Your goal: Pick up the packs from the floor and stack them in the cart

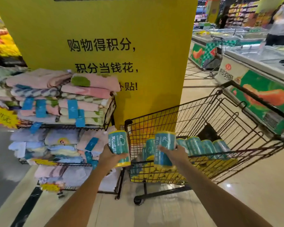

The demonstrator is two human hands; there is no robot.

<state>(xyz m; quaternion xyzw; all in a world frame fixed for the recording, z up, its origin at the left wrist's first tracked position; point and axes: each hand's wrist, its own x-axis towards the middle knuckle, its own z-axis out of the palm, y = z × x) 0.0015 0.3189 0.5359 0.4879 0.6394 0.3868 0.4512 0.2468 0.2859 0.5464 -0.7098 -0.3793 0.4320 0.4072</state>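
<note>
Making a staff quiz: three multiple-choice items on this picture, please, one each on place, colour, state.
1. The towel rack stands where, relative to the cart? A) to its left B) inside it C) to its right
2. The packs in the cart are what colour? A) red B) teal with yellow ends C) black
3. The left hand is A) open and empty B) gripping a pack C) on the cart's handle
Answers: A, rack left of cart; B, teal wraps, yellow ends; B, fingers curl round it.
</note>
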